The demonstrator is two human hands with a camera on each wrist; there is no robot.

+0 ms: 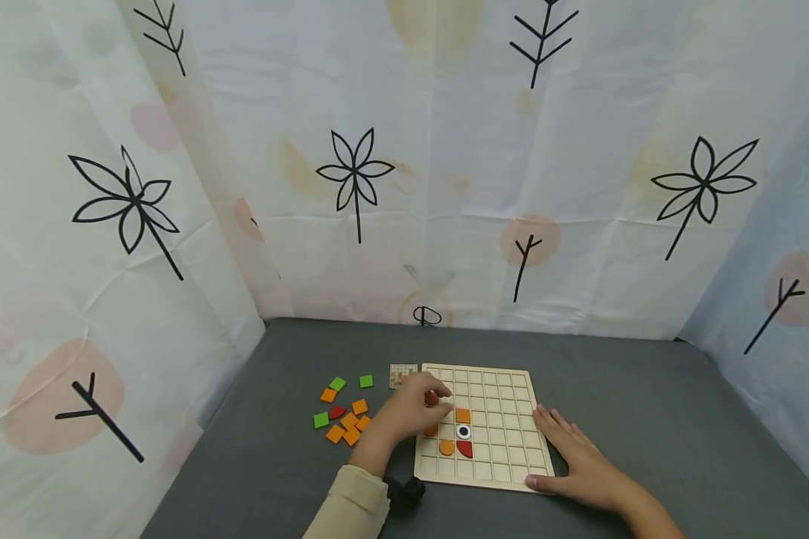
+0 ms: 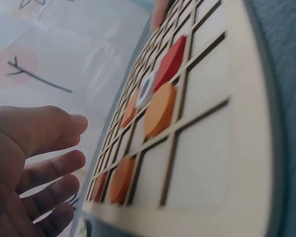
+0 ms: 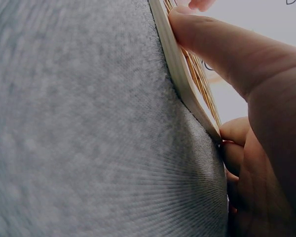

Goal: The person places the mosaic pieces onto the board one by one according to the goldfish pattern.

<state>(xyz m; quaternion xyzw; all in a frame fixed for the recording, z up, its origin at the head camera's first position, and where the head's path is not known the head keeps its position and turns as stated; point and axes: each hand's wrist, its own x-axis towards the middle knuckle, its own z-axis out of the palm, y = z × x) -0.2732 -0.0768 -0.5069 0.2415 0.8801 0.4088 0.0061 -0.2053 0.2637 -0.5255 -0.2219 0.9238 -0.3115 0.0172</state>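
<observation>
A pale wooden grid board (image 1: 502, 427) lies on the grey table. Over its left columns hovers my left hand (image 1: 411, 408), thumb and fingers loosely bent and apart. Nothing shows between them in the left wrist view. Below that hand, brown-orange pieces (image 2: 122, 180) sit in squares by the board's edge. Farther in are an orange square (image 1: 463, 415), a white ring with a dark centre (image 1: 463, 432), an orange disc (image 1: 447, 448) and a red quarter-round piece (image 1: 465, 449). My right hand (image 1: 583, 460) rests along the board's right edge, its thumb on the near corner.
Left of the board lie loose orange squares (image 1: 335, 434), green squares (image 1: 320, 420) and a red piece (image 1: 337, 412). A small patterned card (image 1: 399, 373) touches or nearly touches the board's far left corner. Printed white cloth (image 1: 438, 187) hangs behind and beside the table.
</observation>
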